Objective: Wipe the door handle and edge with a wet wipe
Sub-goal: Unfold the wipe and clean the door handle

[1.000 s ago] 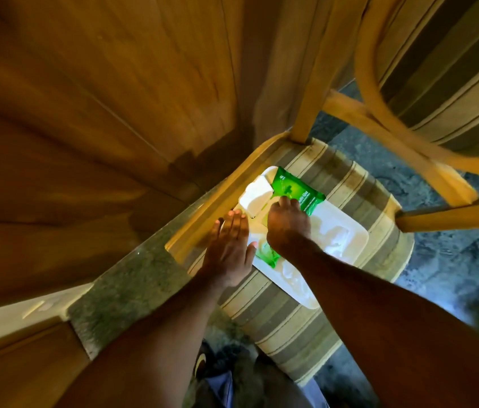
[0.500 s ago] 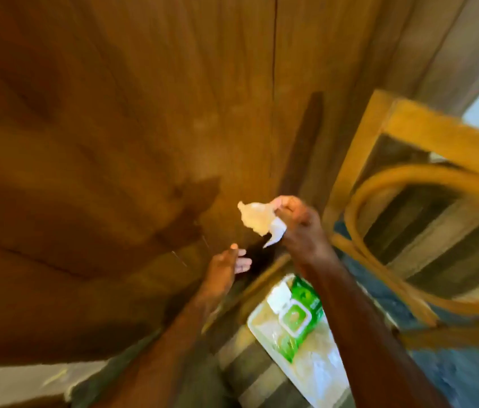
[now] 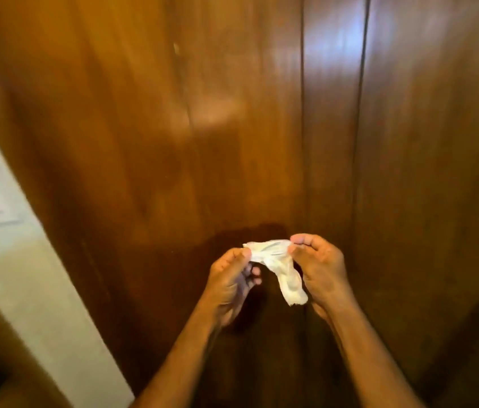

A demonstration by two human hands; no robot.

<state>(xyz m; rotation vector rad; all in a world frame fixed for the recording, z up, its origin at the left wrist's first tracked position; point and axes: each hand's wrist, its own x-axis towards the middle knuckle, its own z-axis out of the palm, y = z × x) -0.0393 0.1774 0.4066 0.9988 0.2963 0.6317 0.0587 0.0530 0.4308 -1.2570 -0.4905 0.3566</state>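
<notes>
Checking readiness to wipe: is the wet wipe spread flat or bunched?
Bunched: the wet wipe hangs crumpled between left hand and right hand.

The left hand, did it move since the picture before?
Yes. The left hand has come up and right against the wooden door, and now pinches one end of the wet wipe, which the right hand holds too.

Single view only: a wide-angle camera worn on the head, facing forward and slightly down, close to a brown wooden door (image 3: 150,136) that fills most of the frame. Both forearms enter from the bottom edge. A pale wall (image 3: 11,231) shows past the door's left edge. Wide-angle bending and blur are evident throughout.
</notes>
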